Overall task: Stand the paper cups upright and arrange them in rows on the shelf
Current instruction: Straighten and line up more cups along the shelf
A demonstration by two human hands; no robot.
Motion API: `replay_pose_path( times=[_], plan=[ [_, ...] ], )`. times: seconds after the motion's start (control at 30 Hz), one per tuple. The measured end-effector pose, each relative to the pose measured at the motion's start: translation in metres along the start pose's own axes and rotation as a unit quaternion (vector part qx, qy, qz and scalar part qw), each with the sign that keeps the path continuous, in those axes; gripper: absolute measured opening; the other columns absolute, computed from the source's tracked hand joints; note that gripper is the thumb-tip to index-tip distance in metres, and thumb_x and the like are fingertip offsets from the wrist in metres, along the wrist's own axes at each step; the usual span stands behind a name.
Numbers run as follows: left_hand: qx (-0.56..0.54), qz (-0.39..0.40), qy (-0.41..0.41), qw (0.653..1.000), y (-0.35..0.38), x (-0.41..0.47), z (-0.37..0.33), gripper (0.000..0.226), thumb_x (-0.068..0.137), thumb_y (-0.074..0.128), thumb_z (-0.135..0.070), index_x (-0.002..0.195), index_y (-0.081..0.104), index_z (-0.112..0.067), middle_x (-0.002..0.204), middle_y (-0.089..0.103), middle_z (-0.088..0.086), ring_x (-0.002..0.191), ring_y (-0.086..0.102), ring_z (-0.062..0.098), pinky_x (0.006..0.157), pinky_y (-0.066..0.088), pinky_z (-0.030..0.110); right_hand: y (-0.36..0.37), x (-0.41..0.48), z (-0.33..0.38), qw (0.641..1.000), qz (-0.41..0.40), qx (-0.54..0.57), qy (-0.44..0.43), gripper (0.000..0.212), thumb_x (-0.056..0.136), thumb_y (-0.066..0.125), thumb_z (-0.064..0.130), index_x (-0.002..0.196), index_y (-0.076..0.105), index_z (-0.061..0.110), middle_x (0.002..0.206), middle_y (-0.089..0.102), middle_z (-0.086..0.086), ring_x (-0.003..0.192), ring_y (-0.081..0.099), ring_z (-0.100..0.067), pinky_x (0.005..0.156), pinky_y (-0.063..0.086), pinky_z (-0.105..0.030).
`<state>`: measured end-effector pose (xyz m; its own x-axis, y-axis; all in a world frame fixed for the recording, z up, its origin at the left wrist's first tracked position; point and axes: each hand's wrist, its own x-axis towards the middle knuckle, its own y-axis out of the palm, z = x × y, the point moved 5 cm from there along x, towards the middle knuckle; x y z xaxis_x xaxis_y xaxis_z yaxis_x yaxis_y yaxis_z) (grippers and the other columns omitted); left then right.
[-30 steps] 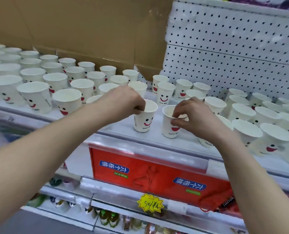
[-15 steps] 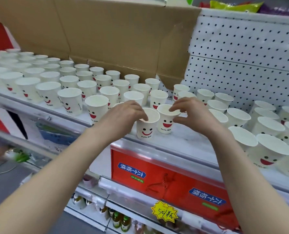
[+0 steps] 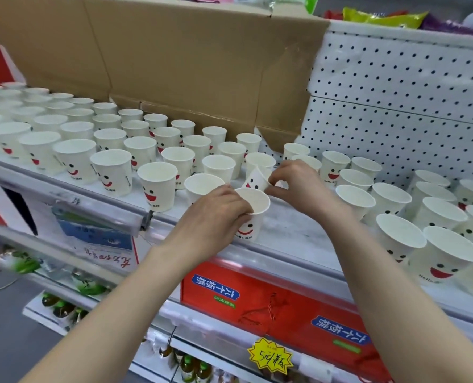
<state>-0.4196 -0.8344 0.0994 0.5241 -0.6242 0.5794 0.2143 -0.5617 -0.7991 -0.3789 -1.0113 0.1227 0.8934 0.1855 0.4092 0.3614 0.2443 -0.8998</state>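
- White store shelf (image 3: 290, 228), w/ a pegboard (image 3: 395, 106) at the back on the rt & brown cardboard (image 3: 174, 64) leaning behind the left part. What's sitting on it?
- Paper cups w/ smiley faces. One lot, the left group (image 3: 108, 139), is standing upright in neat rows. The rt group (image 3: 437, 217) is sitting looser, a few leaning.
- And the hands?
- Both are working in the gap btwn the groups, near the front edge. Her or his left hand (image 3: 216, 217) is gripping an upright cup (image 3: 253, 205), fingers curling round its rim & side. The right hand (image 3: 301, 189) is pinching a second cup (image 3: 256, 180) by the rim, holding it tilted just behind the first. Can't tell if its base is touching the shelf.
- Anything below?
- A red box (image 3: 271, 308) is showing under the shelf, w/ a yellow price tag (image 3: 270, 356) hanging lower.
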Motion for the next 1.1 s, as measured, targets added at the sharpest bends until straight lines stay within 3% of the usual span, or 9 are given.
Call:
replay_pose_path(
  times=[0.17, 0.27, 0.37, 0.43, 0.57, 0.63, 0.7, 0.8, 1.1],
  plan=[
    [-0.004, 0.012, 0.011, 1.0, 0.007, 0.0, 0.005, 0.026, 0.091, 0.047, -0.029, 0.091, 0.068, -0.013, 0.091, 0.068, 0.003, 0.095, 0.059, 0.024, 0.087, 0.042, 0.029, 0.005, 0.009, 0.007, 0.999, 0.014, -0.034, -0.024, 0.013, 0.085, 0.071, 0.025, 0.093, 0.076, 0.015, 0.096, 0.066, -0.004, 0.091, 0.049, -0.021, 0.073, 0.025, -0.024],
    [-0.004, 0.009, 0.02, 1.0, 0.008, 0.002, 0.007, 0.025, 0.091, 0.048, -0.028, 0.091, 0.068, -0.011, 0.092, 0.068, 0.004, 0.097, 0.058, 0.025, 0.086, 0.037, 0.023, 0.004, 0.012, 0.007, 0.997, 0.028, -0.066, -0.032, 0.015, 0.087, 0.069, 0.027, 0.096, 0.075, 0.017, 0.1, 0.065, -0.004, 0.093, 0.046, -0.021, 0.073, 0.028, -0.025],
    [-0.012, 0.013, 0.028, 0.999, 0.011, 0.005, 0.008, 0.018, 0.091, 0.054, -0.022, 0.094, 0.067, -0.011, 0.095, 0.068, 0.005, 0.103, 0.056, 0.025, 0.087, 0.041, 0.028, 0.004, 0.013, 0.009, 0.994, 0.061, -0.084, -0.034, 0.016, 0.089, 0.066, 0.027, 0.101, 0.074, 0.019, 0.102, 0.065, -0.003, 0.096, 0.047, -0.022, 0.075, 0.034, -0.027],
    [-0.018, 0.013, 0.03, 0.999, 0.011, 0.005, 0.01, 0.018, 0.091, 0.057, -0.017, 0.105, 0.066, -0.012, 0.107, 0.065, 0.004, 0.112, 0.052, 0.023, 0.096, 0.043, 0.033, 0.005, 0.012, 0.005, 0.994, 0.083, -0.068, -0.029, 0.016, 0.089, 0.067, 0.02, 0.103, 0.074, 0.018, 0.103, 0.066, -0.004, 0.099, 0.054, -0.023, 0.078, 0.04, -0.029],
    [-0.016, -0.04, -0.025, 0.999, -0.011, 0.0, 0.023, 0.047, 0.089, 0.06, -0.012, 0.134, 0.05, -0.019, 0.134, 0.05, 0.001, 0.129, 0.037, 0.016, 0.108, 0.025, 0.024, -0.006, -0.004, 0.001, 0.999, 0.037, 0.006, 0.021, 0.043, 0.085, 0.059, -0.003, 0.116, 0.069, 0.025, 0.119, 0.063, 0.002, 0.11, 0.053, -0.02, 0.087, 0.043, -0.029],
    [-0.014, -0.083, -0.065, 0.994, -0.026, -0.006, 0.037, 0.045, 0.087, 0.063, -0.014, 0.13, 0.052, -0.019, 0.133, 0.051, 0.002, 0.128, 0.039, 0.018, 0.107, 0.027, 0.026, -0.017, -0.019, 0.008, 0.996, -0.006, 0.083, 0.03, 0.033, 0.09, 0.059, 0.006, 0.11, 0.07, 0.029, 0.117, 0.063, 0.008, 0.103, 0.054, -0.013, 0.082, 0.04, -0.024],
    [-0.01, -0.085, -0.089, 0.992, -0.031, -0.011, 0.053, 0.036, 0.085, 0.067, -0.019, 0.121, 0.06, -0.018, 0.127, 0.055, 0.001, 0.124, 0.044, 0.019, 0.104, 0.032, 0.028, -0.021, -0.035, 0.019, 0.987, -0.011, 0.156, 0.037, 0.014, 0.091, 0.063, 0.029, 0.101, 0.071, 0.034, 0.113, 0.06, 0.016, 0.097, 0.052, -0.002, 0.075, 0.039, -0.019],
    [0.005, -0.065, -0.093, 0.993, -0.026, -0.015, 0.066, 0.024, 0.083, 0.07, -0.02, 0.107, 0.068, -0.015, 0.116, 0.063, 0.002, 0.119, 0.049, 0.021, 0.098, 0.039, 0.034, -0.013, -0.048, 0.026, 0.984, 0.024, 0.169, 0.053, 0.021, 0.079, 0.071, 0.051, 0.096, 0.072, 0.038, 0.115, 0.055, 0.019, 0.104, 0.05, 0.0, 0.079, 0.044, -0.019],
    [0.027, -0.046, -0.065, 0.996, -0.022, -0.014, 0.073, 0.012, 0.087, 0.066, -0.018, 0.094, 0.072, -0.01, 0.095, 0.071, 0.002, 0.102, 0.058, 0.024, 0.081, 0.047, 0.036, 0.003, -0.053, 0.026, 0.988, 0.048, 0.131, 0.072, 0.02, 0.079, 0.076, 0.042, 0.092, 0.073, 0.027, 0.115, 0.053, 0.011, 0.083, 0.045, 0.014, 0.066, 0.036, -0.001]
  ],
)
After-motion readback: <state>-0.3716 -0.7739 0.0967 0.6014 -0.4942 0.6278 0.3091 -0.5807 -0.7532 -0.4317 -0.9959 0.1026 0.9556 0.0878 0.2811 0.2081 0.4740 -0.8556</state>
